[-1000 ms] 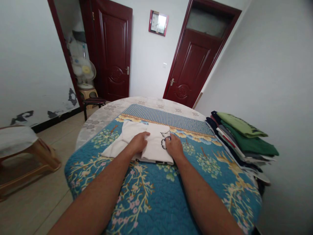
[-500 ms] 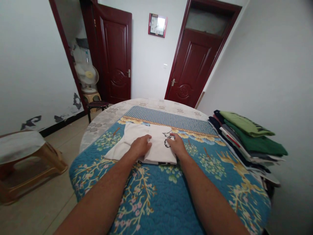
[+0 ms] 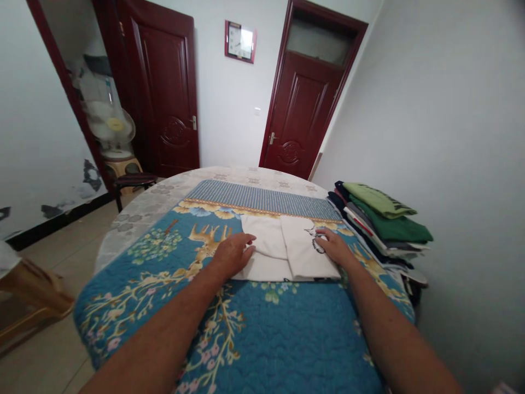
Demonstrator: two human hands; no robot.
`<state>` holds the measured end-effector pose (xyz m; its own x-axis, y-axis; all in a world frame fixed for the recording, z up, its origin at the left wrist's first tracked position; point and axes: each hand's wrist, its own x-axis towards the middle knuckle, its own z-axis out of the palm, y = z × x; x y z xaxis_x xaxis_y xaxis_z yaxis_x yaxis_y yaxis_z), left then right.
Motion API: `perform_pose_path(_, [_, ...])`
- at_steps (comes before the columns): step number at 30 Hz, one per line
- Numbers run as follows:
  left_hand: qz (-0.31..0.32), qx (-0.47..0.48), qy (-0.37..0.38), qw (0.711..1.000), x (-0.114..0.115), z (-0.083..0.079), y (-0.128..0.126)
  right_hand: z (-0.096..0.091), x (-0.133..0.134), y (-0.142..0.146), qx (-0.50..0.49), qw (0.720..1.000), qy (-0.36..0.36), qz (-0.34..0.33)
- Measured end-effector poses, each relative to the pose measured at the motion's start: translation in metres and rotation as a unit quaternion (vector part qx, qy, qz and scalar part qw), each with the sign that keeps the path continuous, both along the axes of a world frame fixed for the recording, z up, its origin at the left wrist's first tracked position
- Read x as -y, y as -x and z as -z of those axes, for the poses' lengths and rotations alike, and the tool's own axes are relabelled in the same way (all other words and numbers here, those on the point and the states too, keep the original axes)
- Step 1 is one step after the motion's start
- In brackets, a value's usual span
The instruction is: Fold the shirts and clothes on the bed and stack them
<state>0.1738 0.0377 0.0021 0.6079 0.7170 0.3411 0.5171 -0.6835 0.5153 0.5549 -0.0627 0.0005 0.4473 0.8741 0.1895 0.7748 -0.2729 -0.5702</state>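
A folded white shirt [image 3: 266, 235] with a black line drawing near its right end lies flat on a blue floral quilt [image 3: 287, 328]. At the shirt's left edge, my left hand [image 3: 234, 254] is closed on the cloth, thumb and forefinger curled over it. My right hand [image 3: 335, 247] grips the right edge beside the drawing, with its fingertips on top of the fabric. Between the hands a fold line runs across the shirt, the right panel lying over the left part. The undersides of both hands are hidden.
A stack of folded clothes [image 3: 381, 224], green ones on top, stands at the right by the wall. A patterned white tablecloth [image 3: 135, 210] shows around the quilt. Stools [image 3: 36, 295] stand at the left; dark red doors [image 3: 303, 104] are behind.
The shirt has shifted right across the quilt with both hands, uncovering a printed deer at its left. Its slanting left part no longer sticks out. The view has turned slightly right.
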Motion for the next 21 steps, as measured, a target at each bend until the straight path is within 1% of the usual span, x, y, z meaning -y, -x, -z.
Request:
perform_pose_path(2, [0.000, 0.004, -0.022, 1.000, -0.005, 0.005, 0.001, 0.003, 0.011, -0.010, 0.058, 0.997, 0.047, 0.032])
perform_pose_path(3, [0.004, 0.007, -0.033, 0.999, -0.006, 0.007, 0.001, 0.003, 0.013, -0.011, 0.093, 0.993, 0.053, 0.047])
perform_pose_path(5, [0.019, 0.011, -0.044, 0.999, -0.007, 0.011, 0.000, 0.001, 0.013, -0.005, 0.155, 0.986, 0.024, 0.054])
perform_pose_path(7, [0.037, 0.011, -0.041, 0.998, -0.006, 0.013, -0.001, -0.006, 0.006, 0.009, 0.191, 0.981, -0.022, 0.016])
perform_pose_path(9, [0.056, 0.008, -0.036, 0.998, -0.003, 0.014, -0.002, -0.014, -0.006, 0.027, 0.199, 0.978, -0.055, -0.041])
perform_pose_path(12, [0.069, 0.000, -0.034, 0.997, -0.001, 0.014, -0.002, -0.019, -0.028, 0.054, 0.199, 0.971, -0.068, -0.110])
perform_pose_path(14, [0.068, -0.008, -0.032, 0.997, -0.001, 0.015, -0.002, -0.014, -0.042, 0.069, 0.199, 0.969, -0.053, -0.139])
perform_pose_path(16, [0.066, -0.016, -0.030, 0.997, -0.002, 0.015, -0.001, -0.003, -0.056, 0.079, 0.199, 0.969, -0.019, -0.148])
perform_pose_path(19, [0.066, -0.015, -0.021, 0.997, -0.004, 0.015, 0.000, 0.014, -0.069, 0.086, 0.196, 0.971, 0.045, -0.126])
perform_pose_path(21, [0.064, -0.010, -0.016, 0.998, -0.003, 0.015, 0.001, 0.021, -0.074, 0.087, 0.198, 0.971, 0.074, -0.111])
